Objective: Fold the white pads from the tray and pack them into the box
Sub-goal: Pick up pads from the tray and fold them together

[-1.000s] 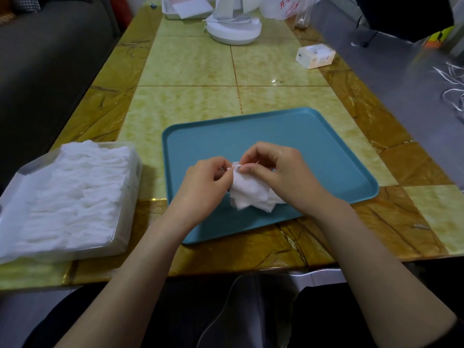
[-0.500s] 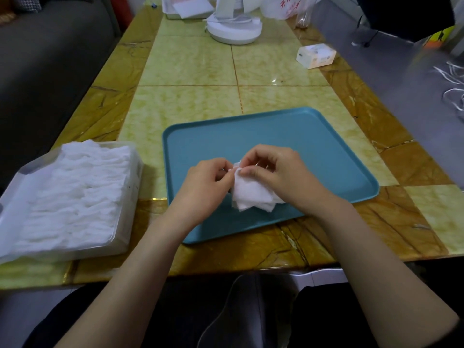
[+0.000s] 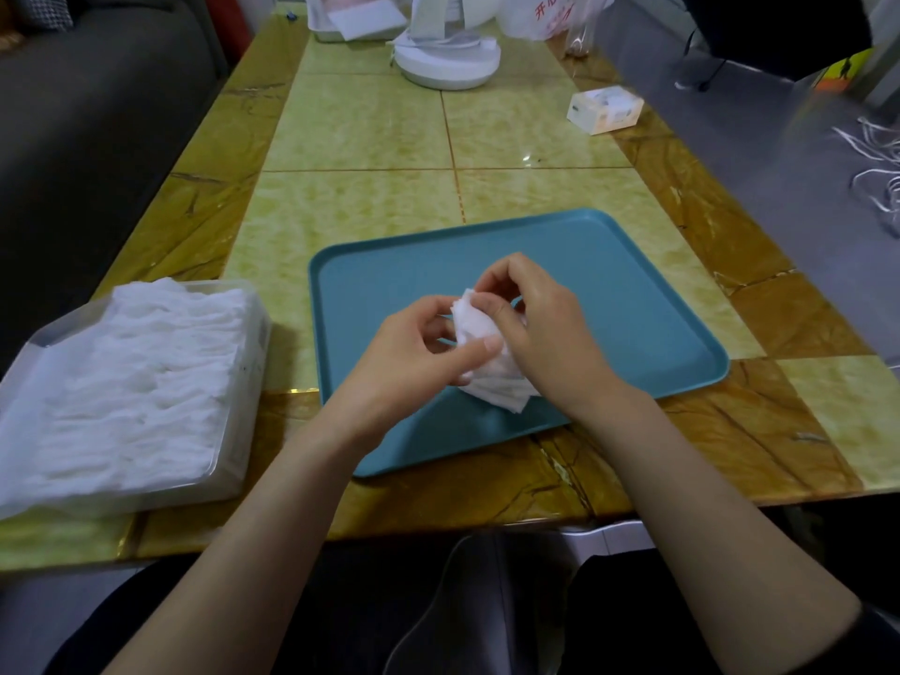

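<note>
lap: dark clothing under both forearms, at the table's near edge.
box (image 3: 243, 433): clear plastic, well to the left of the left hand, on the table near its front edge; packed full.
packed pads (image 3: 131, 377): white, ruffled rows filling the box up to its rim.
left hand (image 3: 419, 348): fingers curled, thumb pressed on the face of the stack of white pads (image 3: 501, 389), gripping it from the left.
right hand (image 3: 540, 328): fingers curled over the top of the same stack, thumb and fingertips pinching its upper edge.
stack of white pads: between the two hands, layered edges fanned out at the bottom; whether it touches the tray below cannot be told.
tray (image 3: 633, 294): teal, directly under and beyond both hands, bare to the right of the right hand.
table (image 3: 365, 134): yellow-green tiles with a brown border, stretching away past the hands.
small carton (image 3: 604, 109): white, far beyond the right hand, by the table's right edge.
round white base (image 3: 448, 56): at the far end, straight ahead of the hands.
plastic bag (image 3: 550, 12): white with red print, just right of the base.
sofa (image 3: 87, 114): grey, far left of the left hand.
</note>
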`<state>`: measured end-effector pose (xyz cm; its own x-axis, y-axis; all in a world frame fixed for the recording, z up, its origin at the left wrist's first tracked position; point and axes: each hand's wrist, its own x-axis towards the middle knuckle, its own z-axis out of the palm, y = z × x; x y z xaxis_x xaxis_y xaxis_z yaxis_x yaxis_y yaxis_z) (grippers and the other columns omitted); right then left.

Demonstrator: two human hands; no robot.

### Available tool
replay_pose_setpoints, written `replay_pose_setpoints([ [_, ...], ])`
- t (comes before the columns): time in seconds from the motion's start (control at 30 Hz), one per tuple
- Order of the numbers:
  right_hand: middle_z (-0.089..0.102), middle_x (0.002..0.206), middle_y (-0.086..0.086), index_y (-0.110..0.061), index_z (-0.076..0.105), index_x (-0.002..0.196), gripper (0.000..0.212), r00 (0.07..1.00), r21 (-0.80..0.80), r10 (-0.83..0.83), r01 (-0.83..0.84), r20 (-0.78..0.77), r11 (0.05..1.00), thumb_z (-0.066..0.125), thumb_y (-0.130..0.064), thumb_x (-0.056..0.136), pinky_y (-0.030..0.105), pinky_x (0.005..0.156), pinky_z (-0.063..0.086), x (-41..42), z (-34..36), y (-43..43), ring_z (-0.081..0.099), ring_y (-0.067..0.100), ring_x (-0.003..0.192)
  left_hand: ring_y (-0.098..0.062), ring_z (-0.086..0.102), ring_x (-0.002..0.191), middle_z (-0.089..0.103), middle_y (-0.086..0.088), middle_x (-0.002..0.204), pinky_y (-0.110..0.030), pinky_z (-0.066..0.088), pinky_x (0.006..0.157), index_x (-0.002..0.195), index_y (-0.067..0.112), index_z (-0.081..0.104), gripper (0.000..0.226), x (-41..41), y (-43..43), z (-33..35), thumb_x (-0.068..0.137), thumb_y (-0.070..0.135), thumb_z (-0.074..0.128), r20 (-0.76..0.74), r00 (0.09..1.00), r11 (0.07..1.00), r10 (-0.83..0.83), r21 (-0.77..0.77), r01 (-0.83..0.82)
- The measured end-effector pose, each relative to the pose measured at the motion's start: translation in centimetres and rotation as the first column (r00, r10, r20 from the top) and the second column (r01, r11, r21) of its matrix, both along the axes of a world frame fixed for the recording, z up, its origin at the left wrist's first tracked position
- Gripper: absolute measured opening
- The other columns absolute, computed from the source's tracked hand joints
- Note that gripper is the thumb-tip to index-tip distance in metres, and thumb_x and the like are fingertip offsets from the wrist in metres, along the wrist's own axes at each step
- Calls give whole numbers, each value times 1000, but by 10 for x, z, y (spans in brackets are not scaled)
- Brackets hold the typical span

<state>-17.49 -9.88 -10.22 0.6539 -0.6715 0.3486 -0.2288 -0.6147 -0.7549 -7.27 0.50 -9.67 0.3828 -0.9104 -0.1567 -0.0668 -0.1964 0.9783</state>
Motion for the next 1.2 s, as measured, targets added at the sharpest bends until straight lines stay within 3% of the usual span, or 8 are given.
replay_pose_setpoints([
  [0.2,59,95,-2,-15,63,101,12,994,101,49,-40,-92,994,58,-18,91,5,71,35,-1,0,-1,52,8,86,-30,69,90,71,-12,100,-44,55,86,112,13,61,31,5,0,-6,83,4,69,64,997,999,49,6,-49],
  [0.43,60,78,-14,-23,60,78,12,999,167,35,-32,-13,985,71,-16,80,9,64,41,-6,9,-4,55,-1,71,-38,66,92,66,-27,100,-49,51,91,102,18,66,24,7,-1,-6,82,6,71,73,996,998,56,-9,-55],
  [0.53,60,72,-15,-25,58,74,17,1000,200,5,-8,17,980,70,-16,81,10,62,42,-6,10,-4,55,-3,67,-26,60,77,62,-21,83,-45,50,88,98,17,67,21,10,-2,-7,81,6,72,77,996,999,43,-20,-42],
  [0.67,57,71,-15,-24,56,75,17,993,240,-85,63,80,969,66,-15,85,11,61,40,-8,12,-9,52,-4,63,-23,55,76,56,-11,79,-48,49,84,89,19,68,12,12,-2,-9,80,13,73,75,996,999,47,-29,-45],
  [0.73,55,71,-9,-20,56,77,13,978,353,-138,75,157,933,62,-16,89,15,62,41,-10,16,-11,49,0,64,-21,58,78,60,-12,82,-50,51,87,85,17,67,6,12,-2,-10,86,11,67,79,992,995,96,-32,-93],
  [0.87,58,73,1,-11,54,91,9,956,623,-28,-168,293,764,50,-17,95,14,56,45,-10,24,-3,55,3,60,-17,64,83,70,-11,95,-43,53,85,91,13,65,5,14,-4,-12,90,11,60,69,978,980,198,-36,-196],
  [1.03,58,71,-3,-17,51,86,9,983,529,-6,-95,186,843,53,-15,94,13,57,44,1,13,6,55,2,62,-14,65,83,74,-8,91,-34,48,80,98,8,66,11,10,-4,-11,90,6,58,61,982,983,180,-48,-177],
  [1.2,55,75,-8,-25,50,78,18,990,385,-74,24,117,923,63,-18,88,23,67,44,5,3,5,53,9,71,-15,58,79,69,-2,83,-35,44,80,86,24,65,12,5,-5,-5,91,19,54,65,985,987,162,-18,-161],
])
